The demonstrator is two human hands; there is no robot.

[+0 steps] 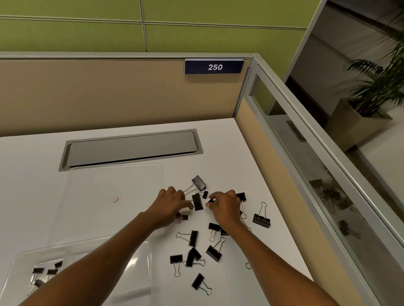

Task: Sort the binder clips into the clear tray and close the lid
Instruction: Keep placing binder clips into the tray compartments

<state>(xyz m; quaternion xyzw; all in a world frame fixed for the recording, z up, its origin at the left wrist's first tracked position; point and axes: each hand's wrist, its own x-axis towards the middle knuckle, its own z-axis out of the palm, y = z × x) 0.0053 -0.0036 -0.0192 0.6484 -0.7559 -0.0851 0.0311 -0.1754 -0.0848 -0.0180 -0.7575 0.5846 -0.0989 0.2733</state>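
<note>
**Two hands among scattered binder clips**

Left hand (pixel 170 204) and right hand (pixel 224 206) reach into black binder clips (pixel 193 238) on a white desk (pixel 232 150); fingers curled, grip unclear; clear tray (pixel 22 259), lower left, holds several clips; lid (pixel 113 194) lies open.

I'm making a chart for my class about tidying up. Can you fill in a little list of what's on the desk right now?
desk: white desk
loose clips: black binder clips scattered on the desk, right of the tray
tray: clear tray at lower left, a few clips already inside
lid: clear lid, open, lying flat
left hand: left hand among the far clips
right hand: right hand fingers on a small clip
sign: blue plate reading 250
</note>
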